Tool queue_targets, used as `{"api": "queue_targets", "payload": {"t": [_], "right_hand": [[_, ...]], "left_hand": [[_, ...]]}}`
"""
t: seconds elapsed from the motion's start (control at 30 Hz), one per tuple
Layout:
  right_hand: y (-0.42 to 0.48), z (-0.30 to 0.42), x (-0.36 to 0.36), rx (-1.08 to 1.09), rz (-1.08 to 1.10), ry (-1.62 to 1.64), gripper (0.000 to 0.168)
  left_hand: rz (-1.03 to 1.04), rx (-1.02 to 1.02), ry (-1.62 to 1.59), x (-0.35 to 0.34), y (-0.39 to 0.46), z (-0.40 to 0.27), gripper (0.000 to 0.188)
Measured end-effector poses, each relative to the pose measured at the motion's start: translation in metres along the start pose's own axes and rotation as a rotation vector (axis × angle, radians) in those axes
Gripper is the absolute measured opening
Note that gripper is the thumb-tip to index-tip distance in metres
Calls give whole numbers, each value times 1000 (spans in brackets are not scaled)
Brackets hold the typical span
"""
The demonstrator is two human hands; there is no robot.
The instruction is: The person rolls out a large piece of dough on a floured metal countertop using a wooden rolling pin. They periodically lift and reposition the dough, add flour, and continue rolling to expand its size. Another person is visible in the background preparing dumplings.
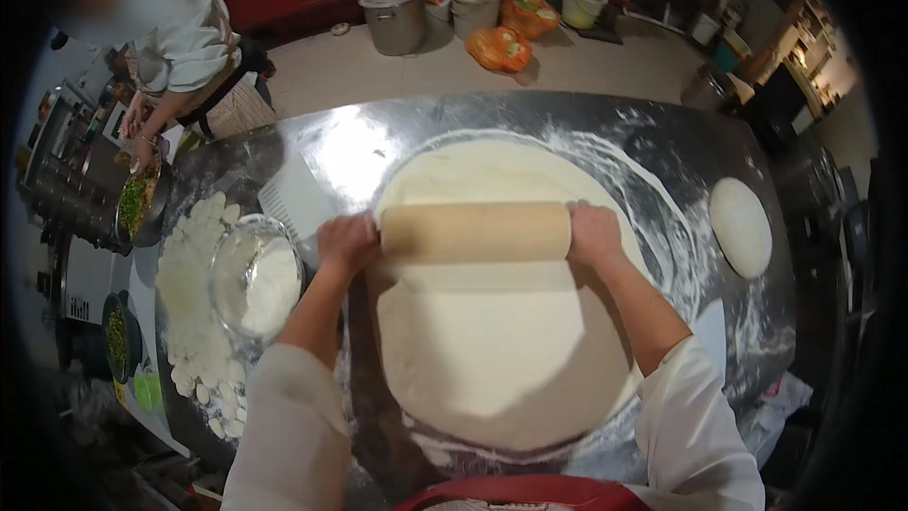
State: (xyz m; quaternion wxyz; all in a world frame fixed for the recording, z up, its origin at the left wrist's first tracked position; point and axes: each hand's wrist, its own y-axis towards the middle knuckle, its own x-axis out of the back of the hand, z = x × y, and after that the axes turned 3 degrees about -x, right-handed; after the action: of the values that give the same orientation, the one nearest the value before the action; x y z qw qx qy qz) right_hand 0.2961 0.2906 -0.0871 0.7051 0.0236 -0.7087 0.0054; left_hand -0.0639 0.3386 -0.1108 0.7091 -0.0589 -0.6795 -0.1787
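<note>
A thick wooden rolling pin [475, 232] lies crosswise on a large, roughly round sheet of dough [489, 348] on the floured metal table. My left hand [347, 243] is closed around the pin's left handle, and my right hand [594, 231] grips the right one. Left of my left forearm stands a metal bowl [257, 277] of white flour, with many small dough pieces [195, 298] beside it. Behind my left hand lies a pale flat scraper or comb-edged sheet [301, 195]. An oval lump of dough [740, 227] rests at the table's right side.
At the far left a co-worker [184, 35] reaches into a metal bowl of chopped filling [138, 206]. A dark bowl of chopped greens [117, 337] stands nearer. A pale flat piece [711, 333] lies by my right forearm. Beyond the table, a lidded steel pot [394, 18] and orange bags [499, 50] are on the floor.
</note>
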Motion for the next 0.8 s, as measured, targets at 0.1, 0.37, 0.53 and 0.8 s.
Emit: {"api": "queue_targets", "payload": {"t": [0.1, 0.37, 0.53, 0.8], "right_hand": [[-84, 19, 4, -1, 147, 41, 20], [-263, 60, 27, -72, 267, 287, 16], [-319, 54, 59, -274, 525, 397, 28], [-257, -88, 17, -419, 252, 165, 29]], "left_hand": [[371, 95, 5, 29, -71, -13, 35], [453, -56, -35, 60, -203, -26, 46], [453, -377, -91, 81, -182, -55, 30], [87, -466, -101, 22, -24, -168, 26]]}}
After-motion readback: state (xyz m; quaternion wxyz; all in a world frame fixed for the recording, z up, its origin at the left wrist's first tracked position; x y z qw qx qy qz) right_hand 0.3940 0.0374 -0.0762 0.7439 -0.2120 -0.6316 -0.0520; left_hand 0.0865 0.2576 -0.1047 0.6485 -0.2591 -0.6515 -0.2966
